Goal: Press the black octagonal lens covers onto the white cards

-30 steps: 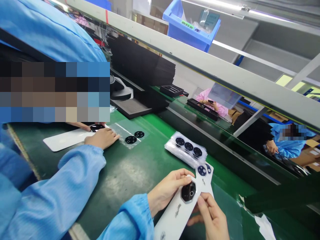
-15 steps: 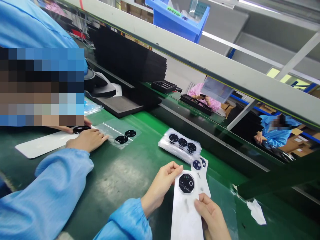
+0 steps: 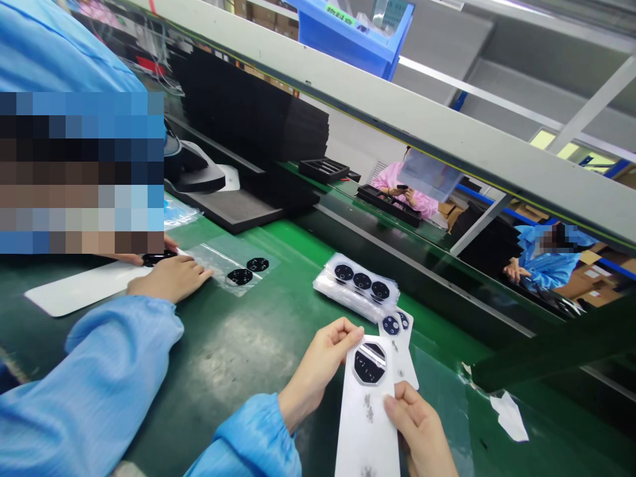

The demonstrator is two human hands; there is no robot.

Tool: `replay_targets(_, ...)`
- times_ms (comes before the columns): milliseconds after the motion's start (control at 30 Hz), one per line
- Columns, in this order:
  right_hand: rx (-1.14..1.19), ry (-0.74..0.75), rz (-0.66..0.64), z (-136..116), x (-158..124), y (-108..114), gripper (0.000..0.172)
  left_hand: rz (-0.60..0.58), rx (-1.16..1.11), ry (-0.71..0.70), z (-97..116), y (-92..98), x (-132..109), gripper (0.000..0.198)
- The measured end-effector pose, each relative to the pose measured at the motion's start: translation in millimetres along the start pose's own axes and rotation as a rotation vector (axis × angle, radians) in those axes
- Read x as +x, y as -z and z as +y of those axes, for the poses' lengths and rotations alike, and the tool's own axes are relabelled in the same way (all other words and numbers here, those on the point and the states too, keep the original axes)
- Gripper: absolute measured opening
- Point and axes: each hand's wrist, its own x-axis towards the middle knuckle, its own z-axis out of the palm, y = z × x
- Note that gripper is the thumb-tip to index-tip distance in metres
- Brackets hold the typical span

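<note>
A white phone back panel [image 3: 368,430] with a black octagonal camera lens cover [image 3: 370,363] near its top is held between both my hands. My left hand [image 3: 320,361] pinches its upper left corner between thumb and fingers. On the right edge, lower down, my right hand [image 3: 420,424] grips it with the thumb on the front face. Light reflects across the lens cover. Just behind lie white panels [image 3: 405,361] with dark camera patches, partly hidden by the held one. Beyond them sits a stack of clear bags [image 3: 355,301] with black lens covers showing on top.
At left, a co-worker's hand [image 3: 171,278] rests on another white panel [image 3: 79,288]. A clear bag with black lens covers [image 3: 240,276] lies beside it on the green table [image 3: 238,391]. A torn white scrap [image 3: 509,416] is at right; a blue bin [image 3: 350,40] sits overhead.
The held panel has tilted slightly, so a bright reflection now crosses the lens cover and dark marks on the panel show more clearly. Both hands keep their grip.
</note>
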Motion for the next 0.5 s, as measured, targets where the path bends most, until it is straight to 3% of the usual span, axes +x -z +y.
replay_targets(500,-0.058,-0.003,0.037,5.2,3.5,6.6,0.039,0.009,0.023,0.024,7.8,-1.7,-3.7,0.031)
